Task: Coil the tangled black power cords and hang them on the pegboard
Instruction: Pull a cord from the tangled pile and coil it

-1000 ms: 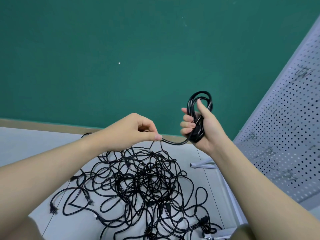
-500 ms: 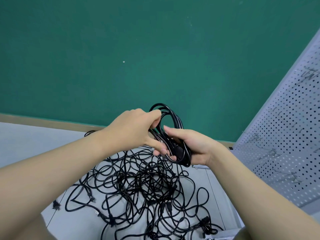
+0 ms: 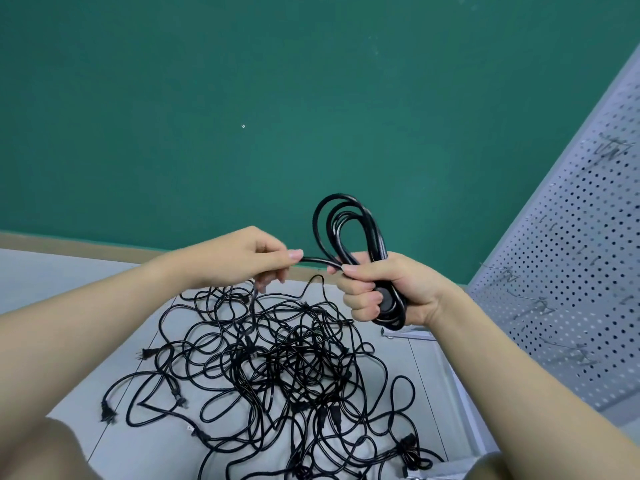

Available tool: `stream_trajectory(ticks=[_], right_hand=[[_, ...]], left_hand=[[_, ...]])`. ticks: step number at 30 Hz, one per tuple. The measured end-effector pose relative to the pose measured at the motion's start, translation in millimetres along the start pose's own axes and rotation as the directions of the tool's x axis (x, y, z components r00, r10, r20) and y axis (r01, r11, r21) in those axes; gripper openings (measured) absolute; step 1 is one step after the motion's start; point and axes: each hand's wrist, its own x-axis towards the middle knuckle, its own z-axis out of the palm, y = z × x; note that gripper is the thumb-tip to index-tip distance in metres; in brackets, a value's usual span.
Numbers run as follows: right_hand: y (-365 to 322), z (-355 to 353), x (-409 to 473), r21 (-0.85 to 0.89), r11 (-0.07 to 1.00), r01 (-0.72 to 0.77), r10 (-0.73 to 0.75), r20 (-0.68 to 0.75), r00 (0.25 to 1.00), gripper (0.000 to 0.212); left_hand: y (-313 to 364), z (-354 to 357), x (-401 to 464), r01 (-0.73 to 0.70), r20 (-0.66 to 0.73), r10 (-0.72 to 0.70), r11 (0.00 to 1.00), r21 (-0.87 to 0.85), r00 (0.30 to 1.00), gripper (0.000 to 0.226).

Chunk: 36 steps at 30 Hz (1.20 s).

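My right hand (image 3: 384, 289) grips a coiled black power cord (image 3: 349, 230); its loops stand up above my fist and its plug end pokes out below my fingers. A short free stretch of that cord runs left to my left hand (image 3: 249, 258), which pinches it between thumb and forefinger. From there the cord drops into the tangled pile of black cords (image 3: 277, 368) on the grey floor below both hands. The white pegboard (image 3: 571, 271) leans at the right, beside my right arm.
Several metal hooks (image 3: 540, 306) stick out of the pegboard. Its white base frame (image 3: 412, 336) lies on the floor behind my right hand. A green wall with a tan skirting strip (image 3: 86, 242) stands behind. My knees show at the bottom corners.
My hands, which met at the coil half a second ago, have drawn apart. The left hand slid left along the free cord, and the right hand lifted the coil up and to the right.
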Motion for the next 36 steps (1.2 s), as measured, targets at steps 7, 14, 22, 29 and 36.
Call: stream_trajectory(ticks=[7, 14, 22, 29, 36], right_hand=[[-3.1, -13.6, -7.5, 0.109, 0.950, 0.292, -0.269, -0.182, 0.946, 0.048], [7.1, -2.4, -0.4, -0.049, 0.980, 0.193, -0.195, -0.429, 0.882, 0.044], [10.2, 11.2, 15.5, -0.107, 0.976, 0.192, -0.220, -0.492, 0.842, 0.083], [13.5, 24.5, 23.9, -0.097, 0.966, 0.240, -0.258, -0.317, 0.913, 0.054], [20.2, 27.8, 31.7, -0.158, 0.959, 0.235, -0.281, -0.440, 0.853, 0.044]], left_hand=[[-33.8, -12.5, -3.1, 0.219, 0.104, -0.198, 0.936, -0.274, 0.975, 0.071], [1.2, -5.5, -1.3, 0.161, -0.054, -0.206, 0.882, -0.442, 0.977, 0.035], [53.2, 30.3, -8.7, 0.100, 0.013, -0.109, 0.846, -0.524, 0.994, 0.025], [60.4, 60.8, -4.7, 0.115, 0.079, -0.088, 0.867, -0.485, 0.993, 0.036], [52.2, 65.3, -2.9, 0.244, 0.059, -0.237, 0.930, -0.273, 0.970, 0.058]])
